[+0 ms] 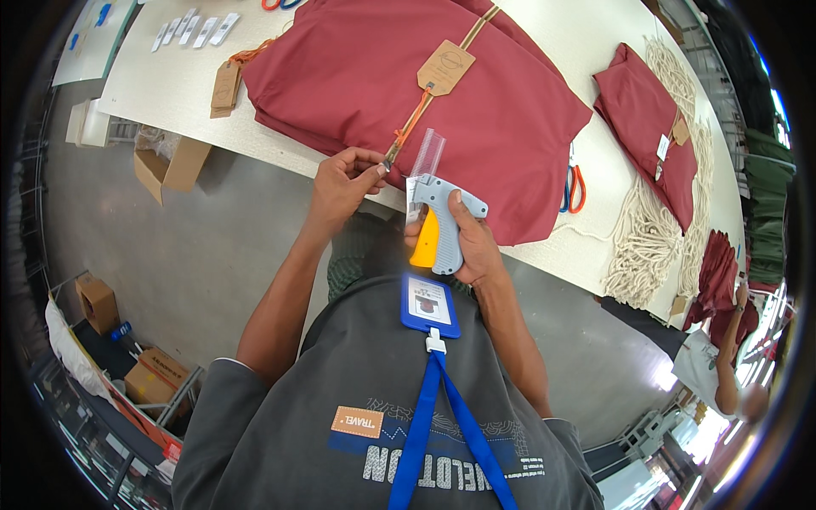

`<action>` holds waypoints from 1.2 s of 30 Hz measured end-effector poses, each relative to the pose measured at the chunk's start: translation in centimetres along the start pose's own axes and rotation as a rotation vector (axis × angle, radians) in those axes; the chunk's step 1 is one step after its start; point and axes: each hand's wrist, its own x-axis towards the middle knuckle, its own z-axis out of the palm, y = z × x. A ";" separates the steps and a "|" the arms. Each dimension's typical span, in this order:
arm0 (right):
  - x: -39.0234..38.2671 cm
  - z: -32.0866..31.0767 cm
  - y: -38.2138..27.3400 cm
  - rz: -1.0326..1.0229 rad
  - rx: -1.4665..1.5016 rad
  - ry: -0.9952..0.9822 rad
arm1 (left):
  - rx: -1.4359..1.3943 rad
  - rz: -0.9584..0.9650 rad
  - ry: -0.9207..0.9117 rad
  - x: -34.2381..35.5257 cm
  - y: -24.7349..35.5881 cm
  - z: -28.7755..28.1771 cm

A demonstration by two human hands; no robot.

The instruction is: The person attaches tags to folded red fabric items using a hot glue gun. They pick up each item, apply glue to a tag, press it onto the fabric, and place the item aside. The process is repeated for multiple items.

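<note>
A folded maroon fabric piece (340,76) lies in front of me on the white table. Down its middle runs a narrow gold-and-brown zip-like strip (467,38). A brown cardboard hang tag (446,68) with orange string rests on the strip. My left hand (347,183) pinches the lower end of this strip at the fabric's near edge. Closed around a grey tagging gun (446,229) with a yellow trigger is my right hand (476,242). Clear plastic fasteners (429,153) stick up from the gun's top, close to the strip. The gun's needle tip cannot be made out.
Left on the table (144,76) are a stack of brown tags (225,89) and several white labels (204,32). Orange-handled scissors (578,189) lie right of the fabric. Farther right are another maroon bundle (650,127) and cream cords (646,238). Another person (710,365) stands there.
</note>
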 end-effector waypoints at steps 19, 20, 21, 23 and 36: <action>1.2 -0.4 0.3 0.050 -0.007 0.001 | 0.245 0.336 0.083 -0.3 -1.5 0.5; 1.6 -0.5 0.4 0.058 0.008 -0.006 | 0.254 0.362 0.087 -0.2 -1.6 0.6; 2.0 -0.6 0.5 0.066 0.024 -0.014 | 0.255 0.385 0.085 -0.1 -1.6 0.6; 2.4 -0.7 0.7 0.067 0.006 -0.020 | 0.262 0.390 0.080 0.2 -1.5 0.3; 2.2 0.0 0.8 0.050 0.011 -0.002 | 0.427 0.288 -0.178 1.0 1.7 -1.2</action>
